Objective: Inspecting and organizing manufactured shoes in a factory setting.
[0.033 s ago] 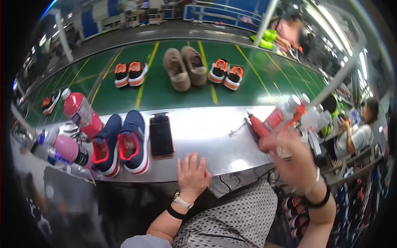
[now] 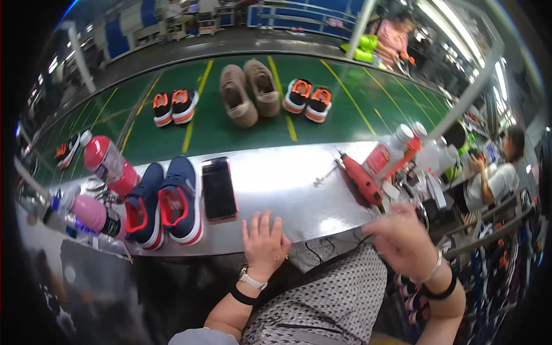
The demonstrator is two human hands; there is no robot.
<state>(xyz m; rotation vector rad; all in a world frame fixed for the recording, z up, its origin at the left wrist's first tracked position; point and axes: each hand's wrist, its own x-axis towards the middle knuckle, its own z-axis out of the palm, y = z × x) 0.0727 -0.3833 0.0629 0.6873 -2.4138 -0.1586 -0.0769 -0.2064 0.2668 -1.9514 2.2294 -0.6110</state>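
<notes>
The left hand (image 2: 263, 244) lies flat at the near edge of the metal surface (image 2: 282, 184), fingers (image 2: 260, 225) spread and holding nothing; a watch and a dark band ring its wrist. The right hand (image 2: 402, 238) hovers at the surface's right near corner, fingers loosely curled; whether it grips anything cannot be told. Just beyond the right hand lies a red rotary tool (image 2: 361, 179), its metal tip pointing toward the surface's middle.

Just past the left hand, slightly to its left, a dark phone (image 2: 218, 188) lies flat on the surface. Left of the phone and beside it stands a pair of navy shoes (image 2: 165, 206) with red linings. Left of the shoes lie two pink bottles (image 2: 103, 167), one nearer, one farther. A red-labelled bottle (image 2: 391, 154) leans behind the tool.

Beyond the surface runs a green belt (image 2: 230, 132) carrying an orange pair (image 2: 174, 107), a tan pair (image 2: 248, 92) and a second orange pair (image 2: 307, 102).
</notes>
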